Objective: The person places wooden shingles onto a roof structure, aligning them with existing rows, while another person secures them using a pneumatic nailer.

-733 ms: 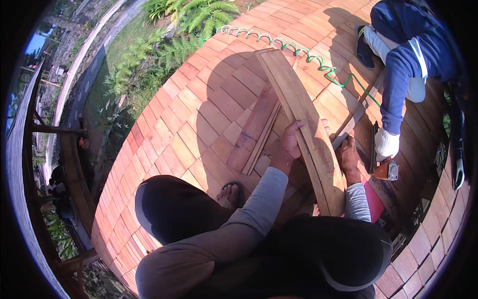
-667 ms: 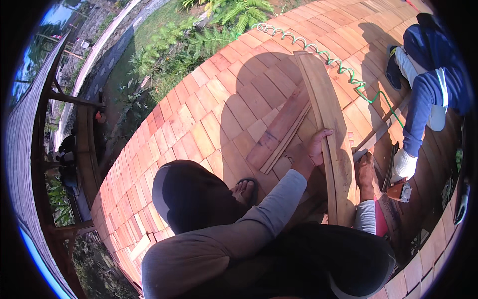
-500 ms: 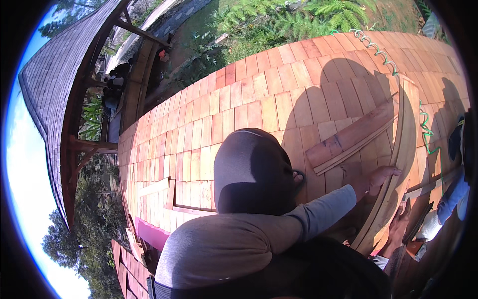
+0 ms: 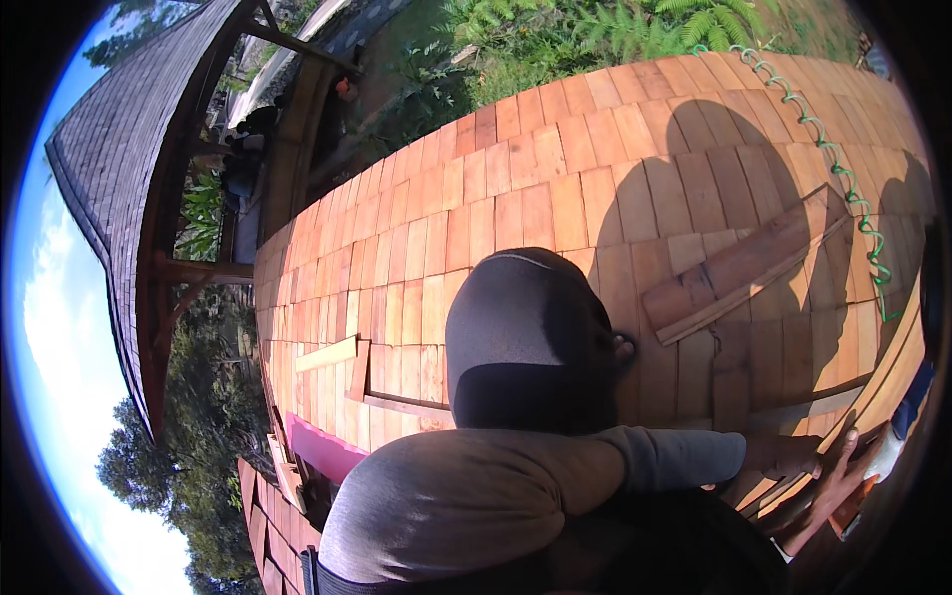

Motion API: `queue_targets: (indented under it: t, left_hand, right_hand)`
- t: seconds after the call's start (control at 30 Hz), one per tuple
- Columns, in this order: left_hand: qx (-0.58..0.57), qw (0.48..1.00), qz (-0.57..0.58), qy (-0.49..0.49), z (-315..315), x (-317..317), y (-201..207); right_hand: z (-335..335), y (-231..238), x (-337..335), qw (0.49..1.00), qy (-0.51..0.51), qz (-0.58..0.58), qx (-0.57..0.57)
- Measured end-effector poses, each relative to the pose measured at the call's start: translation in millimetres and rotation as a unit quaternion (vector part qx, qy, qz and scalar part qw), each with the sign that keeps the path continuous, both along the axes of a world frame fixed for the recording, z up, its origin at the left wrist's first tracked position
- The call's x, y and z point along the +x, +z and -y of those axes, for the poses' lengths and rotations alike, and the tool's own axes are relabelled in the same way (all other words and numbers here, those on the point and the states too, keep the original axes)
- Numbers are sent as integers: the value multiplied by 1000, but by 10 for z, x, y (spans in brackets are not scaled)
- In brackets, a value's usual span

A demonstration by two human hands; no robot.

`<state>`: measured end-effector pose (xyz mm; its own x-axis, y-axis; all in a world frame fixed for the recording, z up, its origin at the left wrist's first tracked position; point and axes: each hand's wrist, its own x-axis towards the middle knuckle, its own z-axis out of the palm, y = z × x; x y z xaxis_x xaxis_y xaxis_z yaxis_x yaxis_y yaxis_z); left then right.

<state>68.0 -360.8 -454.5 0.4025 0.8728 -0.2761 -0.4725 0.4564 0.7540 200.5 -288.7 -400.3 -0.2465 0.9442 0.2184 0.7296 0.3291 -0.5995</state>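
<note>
A long, narrow wooden board (image 4: pixel 885 389) slants along the right side of the roof. My left hand (image 4: pixel 790 455), at the end of a grey sleeve, is wrapped over the board's inner edge. Just beyond it, my right hand (image 4: pixel 831 488) grips the outer edge with the thumb raised and the fingers partly hidden. The two hands are close together. Up from them, a split, dark-stained wooden plank (image 4: pixel 739 266) lies at an angle on the wooden shingles (image 4: pixel 555 149).
A coiled green hose (image 4: pixel 855 183) runs down the right. At the right rim, another person's blue sleeve (image 4: pixel 913 399) and white glove (image 4: pixel 886 454) show. My black-clad knee (image 4: pixel 521 337) rests mid-roof. Loose wood strips (image 4: pixel 327 354) and a pink sheet (image 4: pixel 322 446) lie left.
The long board has shifted right and toward me, uncovering more of the hose and shingles. My left hand has travelled down with it, and my right hand is now close beside it.
</note>
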Motion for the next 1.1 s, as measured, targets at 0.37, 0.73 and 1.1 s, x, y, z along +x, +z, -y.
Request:
queue_targets:
  t: [0.37,0.73,1.1]
  left_hand:
    - [-40,972,196,121,66,-582,319]
    - [5,927,216,305,-667,-1681,-159]
    - [52,948,185,253,-777,-1405,157]
  right_hand:
    - [-475,65,252,998,41,48,8]
    - [291,-591,1268,970,-4,244,17]
    - [763,-1270,1372,944,11,329,26]
